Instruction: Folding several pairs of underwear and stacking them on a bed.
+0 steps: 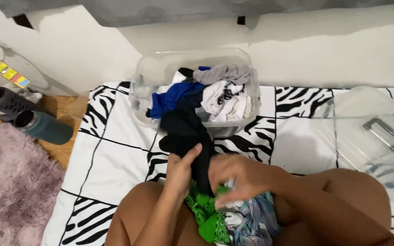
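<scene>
The left hand has its grip clamped on a black garment, which trails from the near edge of the clear plastic bin of mixed clothes down to the person's lap. The right hand (blurred) seems closed on the same cloth, just above a green patterned fabric. All rest on a zebra-print bed; a clear lid lies right.
</scene>
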